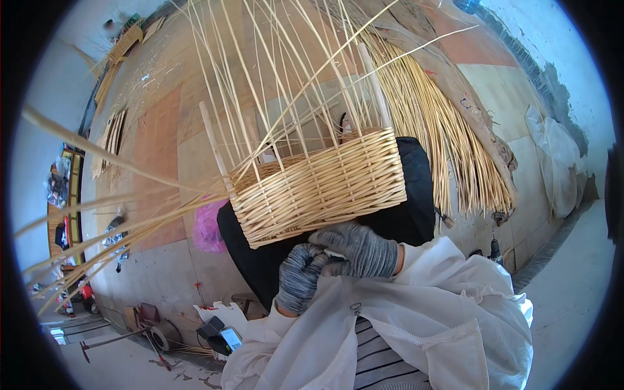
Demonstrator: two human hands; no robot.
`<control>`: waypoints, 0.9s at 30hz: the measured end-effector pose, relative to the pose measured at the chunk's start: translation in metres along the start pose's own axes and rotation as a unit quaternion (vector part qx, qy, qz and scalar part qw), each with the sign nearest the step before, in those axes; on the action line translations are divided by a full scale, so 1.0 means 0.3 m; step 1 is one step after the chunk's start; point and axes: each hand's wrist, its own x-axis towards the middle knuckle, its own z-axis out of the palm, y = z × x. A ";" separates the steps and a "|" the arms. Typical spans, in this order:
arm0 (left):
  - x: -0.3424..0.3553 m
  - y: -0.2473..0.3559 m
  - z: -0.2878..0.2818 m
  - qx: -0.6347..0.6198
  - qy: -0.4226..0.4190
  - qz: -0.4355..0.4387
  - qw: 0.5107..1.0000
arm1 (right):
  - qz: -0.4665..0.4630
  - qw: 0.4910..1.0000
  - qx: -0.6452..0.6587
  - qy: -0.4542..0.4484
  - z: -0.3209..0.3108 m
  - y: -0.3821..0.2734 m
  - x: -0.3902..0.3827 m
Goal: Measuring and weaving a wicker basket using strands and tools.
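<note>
Fingers [334, 238] of the gloved left hand [301, 278] and right hand [367, 249] bend together by the basket's [320, 185] near side in the head view; whether they grasp anything, I cannot tell. The basket sits over black cloth [416, 172], canes [448, 140] to its right, a pink bag [209, 225] left.

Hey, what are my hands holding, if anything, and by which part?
It can't be told: your gloved left hand and right hand are close together near the woven basket, and what's between them is too unclear.
</note>
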 end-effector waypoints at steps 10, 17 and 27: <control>0.323 0.071 -0.428 -0.131 0.136 0.165 0.968 | 0.178 0.971 -0.143 0.077 -0.359 0.198 0.193; 0.902 0.039 -0.515 -0.043 0.318 0.095 0.942 | 0.156 0.907 -0.388 -0.045 -0.347 0.217 0.891; 1.021 -0.082 -0.536 0.072 0.281 0.074 0.954 | 0.119 0.914 -0.386 -0.030 -0.591 0.487 0.870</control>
